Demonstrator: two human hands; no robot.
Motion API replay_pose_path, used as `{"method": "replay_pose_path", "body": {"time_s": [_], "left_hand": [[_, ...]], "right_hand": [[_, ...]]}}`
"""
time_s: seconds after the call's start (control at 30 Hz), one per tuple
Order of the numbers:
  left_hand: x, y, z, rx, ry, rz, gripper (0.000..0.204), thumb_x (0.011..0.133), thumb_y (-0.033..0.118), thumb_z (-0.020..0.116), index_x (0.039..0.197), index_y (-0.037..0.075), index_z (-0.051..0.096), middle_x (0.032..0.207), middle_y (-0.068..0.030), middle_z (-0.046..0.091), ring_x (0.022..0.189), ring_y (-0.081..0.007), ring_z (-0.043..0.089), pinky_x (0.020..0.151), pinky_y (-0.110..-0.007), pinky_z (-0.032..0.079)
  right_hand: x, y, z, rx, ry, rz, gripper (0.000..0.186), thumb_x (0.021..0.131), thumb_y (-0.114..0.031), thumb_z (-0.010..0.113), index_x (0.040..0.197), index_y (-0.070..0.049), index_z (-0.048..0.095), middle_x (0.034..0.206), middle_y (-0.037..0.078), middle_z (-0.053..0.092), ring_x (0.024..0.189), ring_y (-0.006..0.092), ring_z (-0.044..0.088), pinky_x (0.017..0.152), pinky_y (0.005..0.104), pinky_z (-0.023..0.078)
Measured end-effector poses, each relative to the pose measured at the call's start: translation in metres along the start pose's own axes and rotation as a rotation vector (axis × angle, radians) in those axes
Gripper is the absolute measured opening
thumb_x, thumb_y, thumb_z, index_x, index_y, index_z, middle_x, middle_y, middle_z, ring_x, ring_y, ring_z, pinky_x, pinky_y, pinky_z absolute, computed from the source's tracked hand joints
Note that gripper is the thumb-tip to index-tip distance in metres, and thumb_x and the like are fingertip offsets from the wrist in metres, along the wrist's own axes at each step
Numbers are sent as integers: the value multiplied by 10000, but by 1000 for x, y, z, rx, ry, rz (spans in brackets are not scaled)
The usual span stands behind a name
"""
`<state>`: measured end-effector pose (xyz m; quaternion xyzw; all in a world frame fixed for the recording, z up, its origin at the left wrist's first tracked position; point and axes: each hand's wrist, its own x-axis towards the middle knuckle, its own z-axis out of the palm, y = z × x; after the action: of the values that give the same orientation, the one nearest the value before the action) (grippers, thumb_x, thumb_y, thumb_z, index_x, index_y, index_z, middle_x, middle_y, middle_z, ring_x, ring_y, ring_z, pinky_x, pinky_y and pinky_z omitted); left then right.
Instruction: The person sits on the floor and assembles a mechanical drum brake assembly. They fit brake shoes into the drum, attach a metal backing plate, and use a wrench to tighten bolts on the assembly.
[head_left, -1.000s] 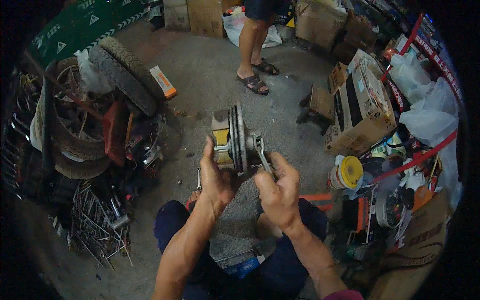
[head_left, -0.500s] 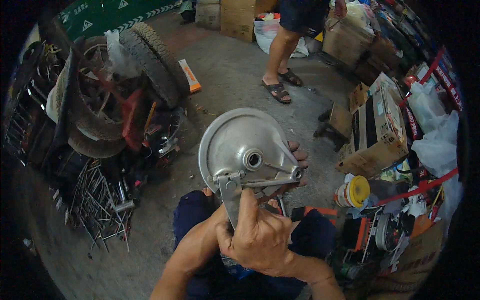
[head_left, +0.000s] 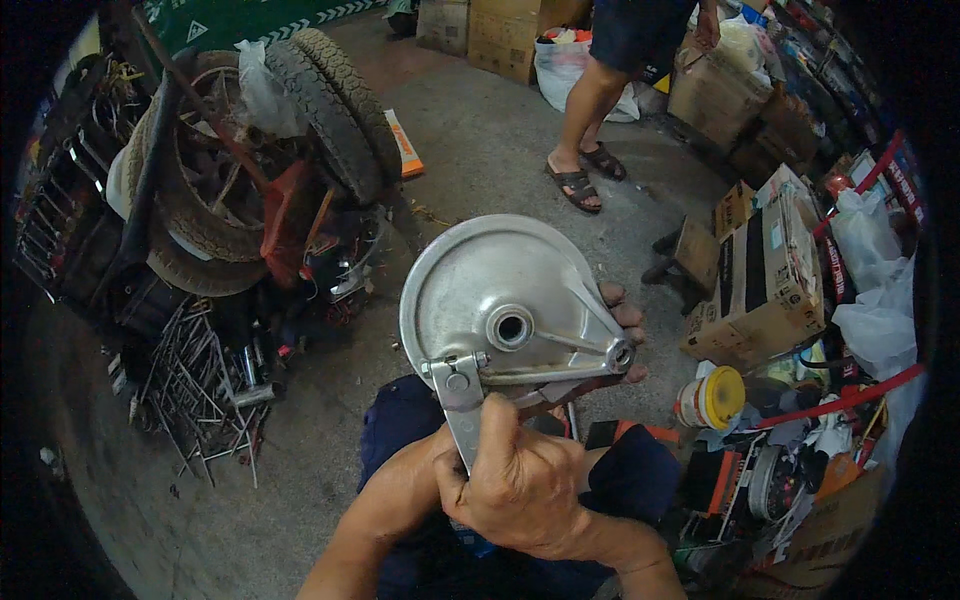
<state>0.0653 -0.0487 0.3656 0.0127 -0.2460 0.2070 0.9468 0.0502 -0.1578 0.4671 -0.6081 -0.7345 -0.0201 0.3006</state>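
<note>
A silver round brake plate (head_left: pixel 470 275) with a central hole and a side boss faces me in the middle of the view. My left hand (head_left: pixel 625 325) supports it from behind, fingers curled past its right edge and palm hidden. A flat metal lever (head_left: pixel 451 405) is bolted at the plate's lower left and angles downward. My right hand (head_left: pixel 512 480) grips this lever, its index finger lying along it. The back of the plate is out of sight.
Old tyres (head_left: pixel 355 110) and a pile of metal rods (head_left: pixel 210 385) lie left. A person's sandaled leg (head_left: pixel 590 110) stands ahead. A cardboard box (head_left: pixel 750 280), small stool (head_left: pixel 690 260), yellow-lidded tub (head_left: pixel 720 397), plastic bags and clutter fill the right side.
The plate has turned from edge-on, with yellow shoes showing, to face me. My left hand has gone behind it. My right hand has moved lower. The surroundings have shifted right in view.
</note>
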Motion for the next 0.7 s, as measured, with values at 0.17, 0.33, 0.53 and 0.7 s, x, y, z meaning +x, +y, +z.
{"method": "replay_pose_path", "body": {"time_s": [0.17,0.33,0.53,0.7], "left_hand": [[-1,-6,-14,-57,-49,14,610,959,401,449,1401,-3,331,1388,-224,418,1287,-329,426,1111,-563,295],[-1,-6,-17,-80,-65,23,616,954,412,455,1396,-2,343,1378,-233,426,1275,-336,440,1107,-580,294],[-6,-4,19,2,119,-8,613,968,412,407,1407,-5,317,1376,-246,419,1288,-354,418,1110,-592,283],[-1,-3,-6,-78,128,-20,599,965,404,423,1393,-7,340,1364,-240,434,1284,-360,422,1101,-601,289]], "right_hand": [[3,8,-9,18,-145,-44,552,670,-202,759,1036,80,457,521,107,528,424,267,582,413,363,453],[13,21,-28,66,-296,-60,566,671,-202,765,1053,66,445,518,112,537,442,309,584,432,392,443],[16,34,-39,-8,-303,-58,511,685,-215,755,1023,45,472,511,102,542,438,292,583,429,391,438],[9,27,-35,-31,-243,11,463,719,-239,720,1013,26,481,481,96,528,428,299,577,434,385,443]]}}
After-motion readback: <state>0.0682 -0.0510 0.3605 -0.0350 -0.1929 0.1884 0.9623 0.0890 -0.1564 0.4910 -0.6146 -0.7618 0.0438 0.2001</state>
